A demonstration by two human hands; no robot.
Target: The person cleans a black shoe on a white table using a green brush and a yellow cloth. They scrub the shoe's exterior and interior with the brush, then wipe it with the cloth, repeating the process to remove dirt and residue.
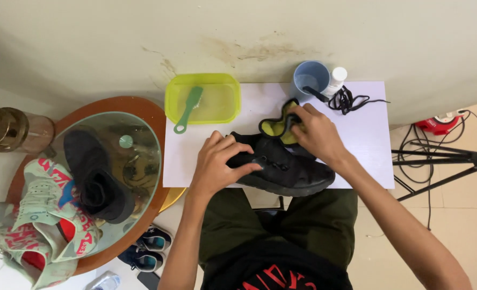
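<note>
black sneaker (281, 166) on desk (367, 134) | light, soft upper, stiff sole | left hand (217, 164) pressing toe, right hand (316, 131) pinching yellow-lined collar | hold by sole

Black shoe (284, 169) on white tabletop (367, 139), left hand (217, 164) pressing its side, right hand (316, 131) in a closed grip on the yellow-lined insole (279, 126) at its opening. Behind: yellow basin (225, 102) with green brush (188, 109), blue cup (311, 77), black laces (348, 99).
</note>
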